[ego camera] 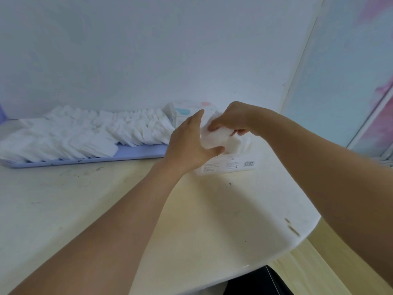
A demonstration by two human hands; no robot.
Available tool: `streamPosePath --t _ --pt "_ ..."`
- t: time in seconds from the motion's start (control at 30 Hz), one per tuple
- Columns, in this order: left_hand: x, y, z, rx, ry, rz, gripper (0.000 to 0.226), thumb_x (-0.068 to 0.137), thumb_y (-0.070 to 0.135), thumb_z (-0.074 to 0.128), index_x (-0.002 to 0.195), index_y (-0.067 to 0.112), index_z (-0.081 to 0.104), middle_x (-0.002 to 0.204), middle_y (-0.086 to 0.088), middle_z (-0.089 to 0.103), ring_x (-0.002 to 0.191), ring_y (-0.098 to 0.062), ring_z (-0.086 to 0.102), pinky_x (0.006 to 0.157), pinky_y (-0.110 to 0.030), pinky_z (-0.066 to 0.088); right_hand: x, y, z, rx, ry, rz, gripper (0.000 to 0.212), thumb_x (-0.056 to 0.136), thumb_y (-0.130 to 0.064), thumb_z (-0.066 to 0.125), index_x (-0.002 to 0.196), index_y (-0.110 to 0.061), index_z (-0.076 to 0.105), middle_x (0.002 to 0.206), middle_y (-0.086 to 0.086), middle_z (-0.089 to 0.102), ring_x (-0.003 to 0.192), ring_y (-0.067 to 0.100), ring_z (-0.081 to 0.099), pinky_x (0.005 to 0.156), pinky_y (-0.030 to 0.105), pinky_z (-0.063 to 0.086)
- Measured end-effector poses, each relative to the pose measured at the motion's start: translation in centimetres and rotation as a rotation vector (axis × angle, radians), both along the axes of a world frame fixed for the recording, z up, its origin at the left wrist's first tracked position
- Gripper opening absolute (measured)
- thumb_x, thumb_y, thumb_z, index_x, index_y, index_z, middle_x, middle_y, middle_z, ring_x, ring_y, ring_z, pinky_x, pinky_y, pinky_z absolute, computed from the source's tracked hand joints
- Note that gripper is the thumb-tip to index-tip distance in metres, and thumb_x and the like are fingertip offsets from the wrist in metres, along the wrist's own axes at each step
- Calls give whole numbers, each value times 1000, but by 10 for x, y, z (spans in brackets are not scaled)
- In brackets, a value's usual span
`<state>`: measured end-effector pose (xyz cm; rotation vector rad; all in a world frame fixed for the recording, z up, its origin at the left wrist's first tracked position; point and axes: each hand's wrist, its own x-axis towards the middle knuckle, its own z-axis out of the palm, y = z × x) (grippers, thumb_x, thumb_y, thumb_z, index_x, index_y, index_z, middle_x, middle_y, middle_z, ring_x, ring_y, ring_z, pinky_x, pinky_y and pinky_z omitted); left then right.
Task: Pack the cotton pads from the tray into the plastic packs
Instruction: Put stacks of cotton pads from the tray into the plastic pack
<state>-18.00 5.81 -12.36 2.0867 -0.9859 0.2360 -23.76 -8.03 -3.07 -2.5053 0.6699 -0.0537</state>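
A lavender tray (136, 153) was seen at the left, lying flat on the pale table (85, 199) against the white wall (148, 50). Loose white cotton pads (85, 133) were heaped along it in an overlapping row; only its near rim and a bare strip toward the right end were exposed. Just past the right end of the tray a plastic pack (180, 111) with blue and pink marks was noted standing by the wall, partly hidden behind the hands.

The left hand (187, 145) was observed curled around a small stack of pads (214, 139), thumb under it and fingers behind. The right hand (236, 118) was closed on the same stack from above, fingertips pinched into the top edge. The stack was held directly over the open top of a second pack (229, 166), which lay on the table with a barcode and printed text on its near face. Whether the stack touched that pack could not be told. A dark garment (259, 282) was visible below the table edge.
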Motion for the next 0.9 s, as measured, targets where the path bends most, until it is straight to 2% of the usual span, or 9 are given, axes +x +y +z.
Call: streamPosePath --t 0.1,0.2,0.33,0.43,0.57,0.63,0.7,0.8,0.9 --pt "4 3 -8 27 -15 19 75 77 58 76 138 20 52 136 2 56 128 -21 51 104 -40 45 3 -3 2 -181 186 -35 42 80 -42 78 69 -14 49 62 1 38 48 17 32 46 25 26" --pt "4 4 -13 19 5 -3 54 72 72 69 90 20 68 105 7 61 102 -12 56 84 -30 47 8 -1 -7 -225 279 -17 45 81 -43 77 68 -17 43 57 -1 33 45 16 28 45 25 24" --pt "6 6 -20 94 -7 -12 61 64 80 70 58 20 61 87 8 55 87 -7 54 75 -27 47 15 -4 -25 -459 264 -4 48 73 -49 84 72 -15 51 71 1 52 62 16 50 54 26 38" --pt "10 5 -24 39 16 -30 74 66 73 75 44 13 39 62 1 49 61 -17 50 60 -35 47 18 -14 -37 -515 140 -57 48 64 -45 90 73 -15 53 75 -1 57 63 15 53 52 26 39" --pt "11 3 -26 38 -45 -96 76 71 71 71 40 17 26 46 -1 33 65 -2 39 64 -25 35 18 -25 -52 -553 -28 -151 47 62 -43 89 71 -13 54 70 -1 58 63 17 58 52 27 39" --pt "15 2 -29 21 -68 -113 76 71 71 69 39 18 26 43 2 31 65 0 37 67 -24 34 20 -29 -59 -574 -30 -166 58 61 -52 86 90 -11 58 91 2 62 92 24 63 68 32 47" --pt "16 2 -31 11 -85 -124 75 71 73 68 39 19 26 41 3 30 64 0 36 67 -24 34 23 -33 -66 -578 25 -142 88 60 -62 83 124 -12 49 123 7 51 122 31 47 94 43 46" --pt "17 3 -32 5 -74 -125 75 69 74 68 40 18 27 43 3 31 69 -1 42 66 -25 37 26 -33 -71 -497 86 -75 113 57 -70 81 147 -23 31 144 5 37 137 31 32 106 53 37" --pt "16 4 -31 -1 -78 -137 75 69 76 66 42 17 27 41 6 30 91 -24 57 74 -27 46 29 -35 -67 -388 111 -3 122 57 -72 80 155 -30 21 156 4 27 146 32 22 111 59 34"
